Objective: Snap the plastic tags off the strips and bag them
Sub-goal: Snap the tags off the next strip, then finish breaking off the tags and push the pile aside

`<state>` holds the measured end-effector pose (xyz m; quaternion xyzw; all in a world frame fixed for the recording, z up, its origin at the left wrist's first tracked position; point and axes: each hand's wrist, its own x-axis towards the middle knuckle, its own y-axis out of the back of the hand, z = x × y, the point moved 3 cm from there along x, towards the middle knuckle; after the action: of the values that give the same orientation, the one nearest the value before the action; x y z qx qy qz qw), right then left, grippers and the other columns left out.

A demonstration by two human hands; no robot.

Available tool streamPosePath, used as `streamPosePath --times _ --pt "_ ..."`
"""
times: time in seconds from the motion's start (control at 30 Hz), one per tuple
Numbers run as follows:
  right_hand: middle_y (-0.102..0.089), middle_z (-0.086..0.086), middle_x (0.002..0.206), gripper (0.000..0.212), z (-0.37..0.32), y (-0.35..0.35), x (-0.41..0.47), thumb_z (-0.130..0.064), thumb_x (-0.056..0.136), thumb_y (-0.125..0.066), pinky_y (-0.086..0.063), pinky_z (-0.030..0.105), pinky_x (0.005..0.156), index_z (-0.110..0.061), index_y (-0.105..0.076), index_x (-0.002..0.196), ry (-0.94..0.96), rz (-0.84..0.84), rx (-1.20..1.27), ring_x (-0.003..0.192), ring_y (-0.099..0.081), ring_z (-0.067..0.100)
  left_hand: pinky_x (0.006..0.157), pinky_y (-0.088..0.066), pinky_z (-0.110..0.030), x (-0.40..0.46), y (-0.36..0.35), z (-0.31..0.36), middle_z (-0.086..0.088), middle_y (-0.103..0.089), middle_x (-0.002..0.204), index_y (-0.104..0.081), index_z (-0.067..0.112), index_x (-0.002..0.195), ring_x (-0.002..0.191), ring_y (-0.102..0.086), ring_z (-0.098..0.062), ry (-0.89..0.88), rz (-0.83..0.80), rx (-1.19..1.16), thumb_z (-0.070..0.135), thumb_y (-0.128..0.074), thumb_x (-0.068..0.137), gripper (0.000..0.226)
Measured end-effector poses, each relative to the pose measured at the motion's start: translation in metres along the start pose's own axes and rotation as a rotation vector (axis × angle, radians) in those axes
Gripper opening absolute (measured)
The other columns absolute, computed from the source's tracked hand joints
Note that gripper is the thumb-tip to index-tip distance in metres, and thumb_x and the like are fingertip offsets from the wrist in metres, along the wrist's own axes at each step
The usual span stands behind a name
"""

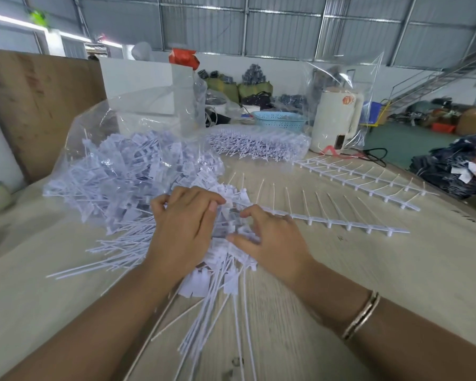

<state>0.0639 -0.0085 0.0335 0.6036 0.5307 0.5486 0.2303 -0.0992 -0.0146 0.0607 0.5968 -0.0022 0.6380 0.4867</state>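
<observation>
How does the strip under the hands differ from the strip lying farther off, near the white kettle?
The near strip has its left end under the hands, the right hand and the left hand working it; the far strip lies untouched. The near strip's thin tails stand straighter; the far strip's curve over. Near runs toward the loose tag pile; far lies by the kettle. Both are white, flat on the table.

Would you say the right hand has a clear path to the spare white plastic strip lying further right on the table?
Probably yes. The right hand is busy pinching tags, but only bare wooden table lies between it and the spare white plastic strip; it would have to let go first.
</observation>
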Motion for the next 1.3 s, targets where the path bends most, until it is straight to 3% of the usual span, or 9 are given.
streamPosePath --times 0.17,0.3,0.4,0.5,0.67,0.97,1.1,1.17,1.3 --pt "-0.054 0.001 0.118 0.037 -0.014 0.037 -0.012 -0.026 0.087 -0.053 -0.04 0.042 0.092 -0.018 -0.054 0.123 0.376 0.081 0.096 0.108 -0.052 0.019 0.079 -0.017 -0.029 0.003 0.006 0.0 0.012 -0.062 0.095 -0.064 0.024 0.099 0.097 -0.05 -0.012 -0.003 0.036 -0.042 0.029 -0.028 0.095 0.037" --pt "-0.02 -0.008 0.154 0.078 -0.02 0.038 -0.045 -0.009 0.073 -0.055 -0.009 0.039 0.112 -0.034 -0.029 0.143 0.824 -0.402 -0.222 0.141 -0.016 0.013 0.078 -0.017 -0.029 0.006 0.009 -0.001 0.01 -0.064 0.093 -0.065 0.022 0.098 0.095 -0.051 -0.015 0.017 0.058 -0.043 0.029 -0.028 0.095 0.039" --pt "-0.026 -0.009 0.153 0.07 -0.035 0.025 -0.05 -0.01 0.083 -0.051 -0.006 0.035 0.113 -0.029 -0.027 0.146 0.972 -0.424 -0.377 0.141 -0.019 0.013 0.078 -0.017 -0.029 0.007 0.008 -0.003 0.009 -0.064 0.095 -0.066 0.022 0.099 0.097 -0.052 -0.017 0.023 0.036 -0.015 0.031 -0.026 0.095 0.042" --pt "-0.059 -0.011 0.122 0.048 -0.054 0.009 -0.042 -0.011 0.092 -0.039 -0.028 0.03 0.106 -0.026 -0.045 0.137 1.072 -0.297 -0.466 0.118 -0.049 0.012 0.079 -0.017 -0.029 0.007 0.01 -0.004 0.009 -0.064 0.096 -0.066 0.021 0.1 0.098 -0.052 -0.017 0.032 0.027 -0.012 0.032 -0.024 0.094 0.044" --pt "-0.061 0.001 0.086 0.033 -0.062 0.006 -0.034 0.002 0.086 -0.053 -0.046 0.032 0.083 -0.015 -0.067 0.111 1.103 -0.2 -0.311 0.079 -0.058 0.021 0.08 -0.031 -0.033 0.014 0.021 -0.002 0.004 -0.066 0.091 -0.067 0.015 0.097 0.093 -0.053 -0.019 -0.041 0.065 -0.151 0.024 -0.03 0.095 0.039" --pt "-0.06 0.012 0.105 0.056 -0.076 0.024 0.048 0.017 0.071 -0.057 -0.038 0.032 0.079 -0.006 -0.058 0.122 0.785 -0.088 -0.235 0.089 -0.055 0.024 0.081 -0.04 -0.014 0.054 0.077 -0.019 0.014 -0.064 0.084 -0.061 0.026 0.091 0.085 -0.058 -0.001 0.096 0.311 -0.742 0.016 -0.032 0.097 0.031" --pt "-0.057 0.006 0.122 0.051 -0.09 -0.027 0.07 -0.01 0.09 -0.048 -0.041 0.039 0.092 -0.015 -0.04 0.14 0.812 -0.089 -0.517 0.106 -0.055 0.027 0.08 -0.039 -0.013 0.059 0.084 -0.026 0.015 -0.064 0.083 -0.061 0.028 0.089 0.084 -0.057 0.001 0.053 0.262 -0.655 0.014 -0.035 0.097 0.03" --pt "-0.053 0.003 0.132 0.051 -0.09 -0.049 0.062 -0.031 0.097 -0.038 -0.023 0.041 0.106 -0.011 -0.032 0.144 0.775 -0.074 -0.547 0.122 -0.045 0.025 0.081 -0.038 -0.014 0.056 0.074 -0.028 0.014 -0.062 0.089 -0.061 0.03 0.087 0.086 -0.056 -0.002 0.112 0.138 -0.576 0.016 -0.039 0.097 0.028" --pt "-0.06 0.02 0.111 0.026 -0.095 -0.029 0.065 -0.01 0.096 -0.046 -0.034 0.053 0.1 0.005 -0.058 0.114 0.716 -0.202 -0.018 0.107 -0.053 0.031 0.09 -0.033 -0.018 0.041 0.052 -0.029 0.012 -0.057 0.102 -0.062 0.027 0.099 0.102 -0.045 -0.003 0.161 -0.106 -0.309 0.019 -0.05 0.094 0.014"
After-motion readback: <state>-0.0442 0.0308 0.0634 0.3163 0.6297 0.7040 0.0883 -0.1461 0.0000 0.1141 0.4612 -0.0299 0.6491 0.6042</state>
